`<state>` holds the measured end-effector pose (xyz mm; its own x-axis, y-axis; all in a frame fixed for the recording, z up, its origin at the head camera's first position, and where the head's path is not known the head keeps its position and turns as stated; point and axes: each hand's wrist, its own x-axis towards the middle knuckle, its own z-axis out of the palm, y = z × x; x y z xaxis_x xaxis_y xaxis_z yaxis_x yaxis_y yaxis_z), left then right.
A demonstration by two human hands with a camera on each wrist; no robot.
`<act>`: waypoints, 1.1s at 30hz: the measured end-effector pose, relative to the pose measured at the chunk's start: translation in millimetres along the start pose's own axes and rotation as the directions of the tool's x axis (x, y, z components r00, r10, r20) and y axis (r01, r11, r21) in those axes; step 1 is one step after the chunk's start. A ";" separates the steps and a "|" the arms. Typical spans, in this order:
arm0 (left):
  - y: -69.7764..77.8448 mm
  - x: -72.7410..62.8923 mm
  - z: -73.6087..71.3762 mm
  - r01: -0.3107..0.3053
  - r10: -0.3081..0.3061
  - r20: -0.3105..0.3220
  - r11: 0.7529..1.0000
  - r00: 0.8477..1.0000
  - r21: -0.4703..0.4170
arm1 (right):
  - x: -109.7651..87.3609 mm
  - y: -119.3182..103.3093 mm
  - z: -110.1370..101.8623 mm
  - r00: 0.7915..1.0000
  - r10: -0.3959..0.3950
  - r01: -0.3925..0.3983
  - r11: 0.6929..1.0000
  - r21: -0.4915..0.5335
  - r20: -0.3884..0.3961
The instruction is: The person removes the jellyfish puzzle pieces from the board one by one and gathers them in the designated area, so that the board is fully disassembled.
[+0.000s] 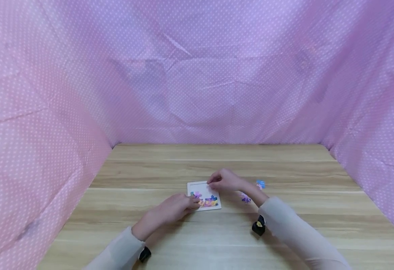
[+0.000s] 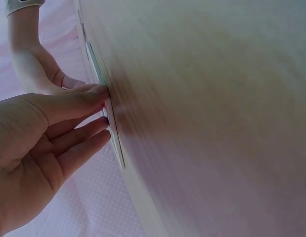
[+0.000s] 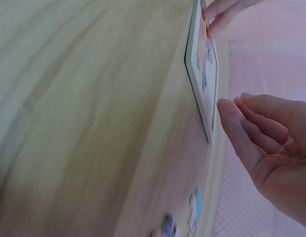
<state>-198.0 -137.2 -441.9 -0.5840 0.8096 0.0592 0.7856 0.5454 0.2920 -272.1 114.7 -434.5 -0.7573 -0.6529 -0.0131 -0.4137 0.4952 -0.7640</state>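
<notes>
A white square puzzle tray (image 1: 203, 188) lies on the wooden table, colourful jigsaw pieces (image 1: 211, 201) filling part of its near side. A purple piece (image 1: 197, 194) sits toward its left. My left hand (image 1: 177, 207) reaches in at the near left corner, fingertips on the pieces. In the left wrist view, the thumb (image 2: 93, 96) touches the tray's edge and the other fingers rest on its face. Over the far right corner is my right hand (image 1: 226, 180); in the right wrist view its fingers are loosely bent, with nothing visible between the fingertips.
Loose puzzle pieces lie right of the tray: a purple one (image 1: 246, 198) near the right forearm and a blue one (image 1: 260, 183) farther back. Pink dotted cloth (image 1: 197, 97) hangs behind the table and along both sides.
</notes>
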 end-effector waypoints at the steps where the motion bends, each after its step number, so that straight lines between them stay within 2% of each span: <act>1: -0.4 -0.1 -0.1 -0.005 0.005 -0.002 1.000 1.000 -0.002 | 2.5 -1.1 1.8 1.000 -0.006 0.006 1.000 -0.005 0.006; 6: -0.6 -1.9 -0.5 -0.015 0.015 0.001 0.999 1.000 -0.046 | 14.1 -3.8 11.5 0.999 -0.015 0.015 1.000 0.019 0.031; 10: 1.7 -0.5 1.6 0.001 -0.001 -0.001 0.997 1.000 -0.080 | 20.9 -7.0 18.7 0.999 -0.016 0.015 0.999 0.030 0.046; 15: 5.5 3.6 1.7 0.011 -0.012 -0.010 0.996 1.000 -0.092 | 29.0 -12.9 26.8 0.997 -0.062 0.061 0.998 0.016 0.054; 24: 7.4 4.0 0.7 -0.020 0.018 -0.067 0.999 0.998 -0.028 | 37.9 -28.6 36.4 0.994 -0.060 0.061 0.998 0.001 0.094; 29: 5.5 3.7 0.5 -0.030 0.031 -0.062 0.999 0.998 0.013 | 39.2 -30.4 39.3 0.995 -0.064 0.067 0.997 -0.033 0.073; 33: 4.5 3.5 0.4 -0.031 0.030 -0.057 0.999 0.998 -0.011 | 38.8 -31.2 40.4 0.996 -0.052 0.057 0.995 -0.076 0.072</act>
<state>-196.4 -131.8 -440.7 -0.5708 0.8120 0.1220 0.8010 0.5179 0.3003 -268.1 50.7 -437.2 -0.6967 -0.7171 -0.0197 -0.4933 0.4989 -0.7125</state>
